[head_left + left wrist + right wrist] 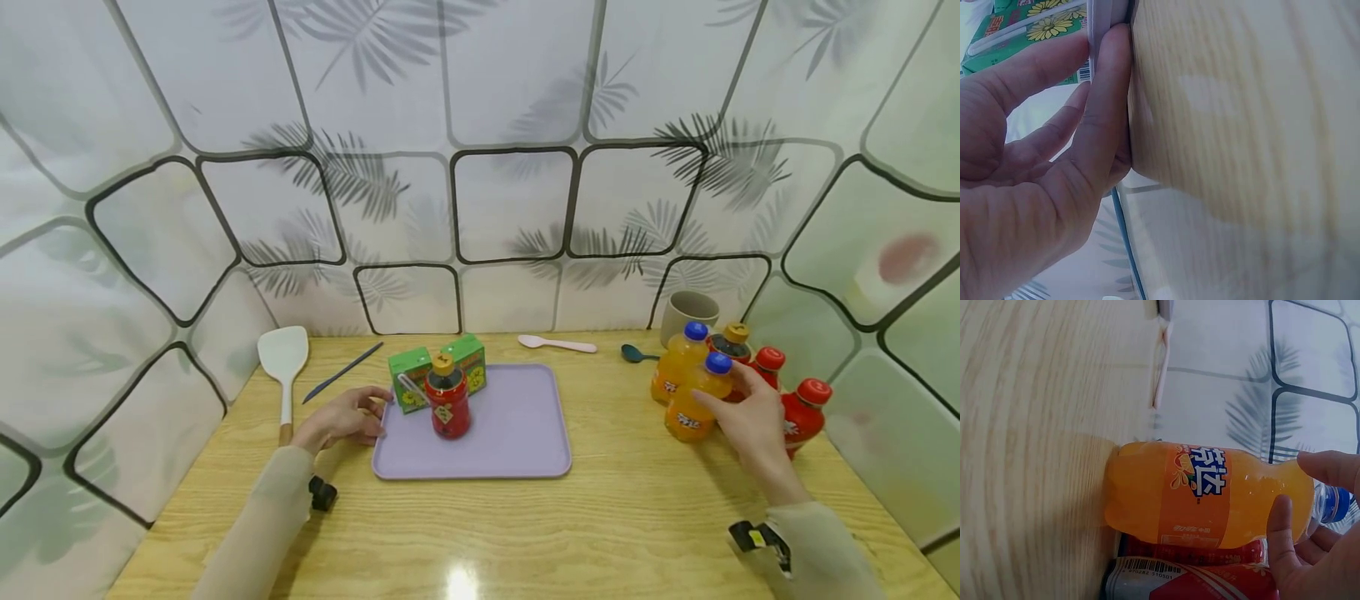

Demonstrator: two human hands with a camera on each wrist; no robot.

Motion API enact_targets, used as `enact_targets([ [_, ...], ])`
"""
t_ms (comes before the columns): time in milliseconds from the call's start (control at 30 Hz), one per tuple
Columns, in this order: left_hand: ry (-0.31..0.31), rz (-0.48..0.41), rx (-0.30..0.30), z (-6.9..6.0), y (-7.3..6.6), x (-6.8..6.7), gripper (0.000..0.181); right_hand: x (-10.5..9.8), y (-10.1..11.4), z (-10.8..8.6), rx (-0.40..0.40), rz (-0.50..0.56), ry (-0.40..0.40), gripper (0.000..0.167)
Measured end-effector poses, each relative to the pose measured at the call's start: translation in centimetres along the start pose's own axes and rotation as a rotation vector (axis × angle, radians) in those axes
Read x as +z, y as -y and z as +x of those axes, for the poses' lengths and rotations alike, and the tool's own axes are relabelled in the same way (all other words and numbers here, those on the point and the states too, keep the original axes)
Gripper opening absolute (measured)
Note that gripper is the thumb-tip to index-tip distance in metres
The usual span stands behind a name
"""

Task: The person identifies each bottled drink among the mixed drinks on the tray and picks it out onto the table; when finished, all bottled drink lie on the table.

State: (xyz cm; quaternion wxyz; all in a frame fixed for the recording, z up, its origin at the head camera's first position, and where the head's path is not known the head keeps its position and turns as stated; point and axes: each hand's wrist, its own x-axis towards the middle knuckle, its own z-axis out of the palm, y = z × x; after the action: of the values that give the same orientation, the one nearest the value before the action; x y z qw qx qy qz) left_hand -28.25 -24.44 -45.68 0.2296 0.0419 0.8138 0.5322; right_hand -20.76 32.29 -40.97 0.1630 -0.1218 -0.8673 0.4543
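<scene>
My left hand (pixel 351 419) grips the left rim of a lilac tray (pixel 517 433); in the left wrist view, its fingers (pixel 1054 65) bend at the tray's edge. On the tray a red-labelled dark drink bottle (pixel 448 408) with a yellow cap stands before two green drink cartons (pixel 408 365). At the right my right hand (pixel 753 425) holds the upper part of an orange soda bottle (pixel 1204 494) with a blue cap. This bottle is upright, its base at the table. Close around it are another orange soda bottle (pixel 670 367), a yellow-capped dark bottle (pixel 731 340) and red bottles (pixel 804 414).
Behind the bottles stands a beige cup (pixel 688 312), with a dark green spoon (pixel 636 354) beside it. A pink spoon (pixel 558 343) lies near the back edge. Left of the tray are a white spatula (pixel 285 358) and a thin blue stick (pixel 343 372). Patterned curtain (pixel 510 208) surrounds the table.
</scene>
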Motion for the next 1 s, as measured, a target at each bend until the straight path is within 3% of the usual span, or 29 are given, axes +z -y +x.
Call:
enact_targets([
  [400,-0.006,-0.004,-0.004,0.24,0.12,-0.15,0.057,-0.45,-0.25,0.44,-0.015,0.015,-0.092,0.073],
  [1000,0.006,0.004,0.016,0.10,-0.12,-0.05,0.058,-0.81,-0.80,0.71,-0.025,-0.005,-0.072,0.075],
])
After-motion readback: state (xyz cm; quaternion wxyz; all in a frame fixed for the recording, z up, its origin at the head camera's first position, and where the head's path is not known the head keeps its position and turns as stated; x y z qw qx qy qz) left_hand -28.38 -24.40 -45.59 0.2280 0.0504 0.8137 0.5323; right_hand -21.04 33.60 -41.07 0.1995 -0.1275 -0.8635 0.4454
